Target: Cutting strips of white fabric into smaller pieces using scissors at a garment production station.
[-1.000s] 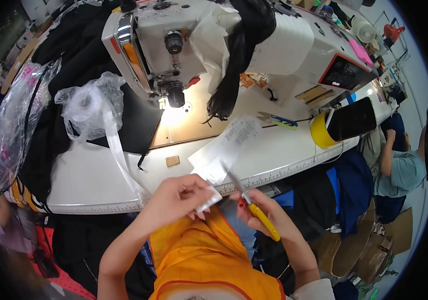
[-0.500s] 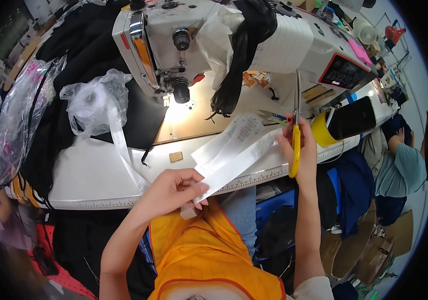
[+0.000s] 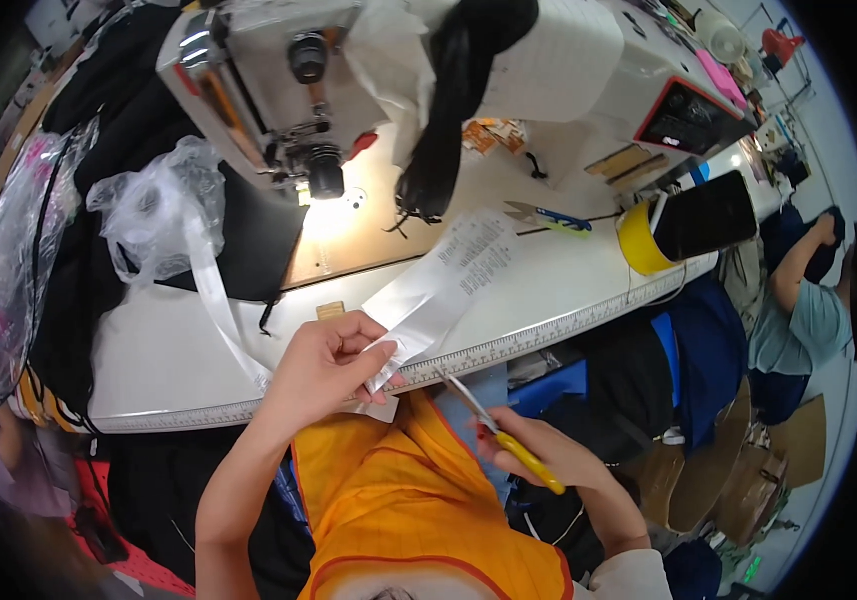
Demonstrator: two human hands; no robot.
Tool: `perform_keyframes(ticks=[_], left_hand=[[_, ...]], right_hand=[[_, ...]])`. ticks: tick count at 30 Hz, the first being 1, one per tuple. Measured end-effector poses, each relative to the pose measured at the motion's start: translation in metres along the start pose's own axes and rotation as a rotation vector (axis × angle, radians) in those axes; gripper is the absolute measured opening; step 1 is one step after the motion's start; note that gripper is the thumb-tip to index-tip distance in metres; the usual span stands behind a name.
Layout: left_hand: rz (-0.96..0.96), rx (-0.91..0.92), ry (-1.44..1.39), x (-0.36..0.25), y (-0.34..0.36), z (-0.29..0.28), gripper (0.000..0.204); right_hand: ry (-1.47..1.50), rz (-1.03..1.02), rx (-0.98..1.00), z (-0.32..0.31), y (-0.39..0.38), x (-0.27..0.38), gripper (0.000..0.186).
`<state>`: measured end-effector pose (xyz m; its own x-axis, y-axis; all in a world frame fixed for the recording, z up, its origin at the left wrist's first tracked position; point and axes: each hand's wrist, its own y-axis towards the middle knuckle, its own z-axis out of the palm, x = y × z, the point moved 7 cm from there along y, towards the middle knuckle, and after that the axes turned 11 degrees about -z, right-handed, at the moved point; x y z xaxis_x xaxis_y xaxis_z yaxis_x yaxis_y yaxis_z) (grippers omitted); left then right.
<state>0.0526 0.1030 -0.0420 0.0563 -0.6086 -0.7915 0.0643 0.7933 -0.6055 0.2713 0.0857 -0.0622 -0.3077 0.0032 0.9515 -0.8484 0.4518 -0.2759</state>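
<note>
Pinched between the thumb and fingers of my left hand [image 3: 334,365] is a white label strip [image 3: 429,305], close to the table's front edge. Its far end, with fine print, lies on the white table toward the sewing machine. My right hand [image 3: 554,450] grips a pair of scissors with yellow handles [image 3: 524,458], held low in front of the table edge. Their blades point up and left toward the strip, a little apart from it. A white ribbon [image 3: 214,290] runs from a clear plastic bag [image 3: 164,205] down toward my left wrist.
The sewing machine [image 3: 589,70] spans the back, its lamp lit. Small snips [image 3: 549,218] lie near a yellow tape roll [image 3: 639,240] with a phone [image 3: 709,220] against it. A ruler strip [image 3: 519,347] lines the table's front edge. Black fabric [image 3: 259,230] lies left.
My right hand has come down and toward me with the scissors, whose blades now point left toward the strip. It no longer touches the strip's far end. My left hand keeps its pinch.
</note>
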Motion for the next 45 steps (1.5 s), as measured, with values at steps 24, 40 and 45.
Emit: perform_keyframes(ticks=[24,40,45], left_hand=[[0.067,0.160,0.002,0.006,-0.022,0.038,0.016],[-0.034,0.075,0.091,0.012,-0.007,0.009,0.019],[-0.040,-0.016,0.003,0.013,-0.006,-0.001,0.016]], right_hand=[[0.366,-0.147,-0.427,-0.008,0.046,0.050,0.048],[-0.616,-0.279,-0.993,-0.135,0.037,0.054,0.042],[-0.902,-0.391,-0.881,-0.097,0.009,0.074,0.053]])
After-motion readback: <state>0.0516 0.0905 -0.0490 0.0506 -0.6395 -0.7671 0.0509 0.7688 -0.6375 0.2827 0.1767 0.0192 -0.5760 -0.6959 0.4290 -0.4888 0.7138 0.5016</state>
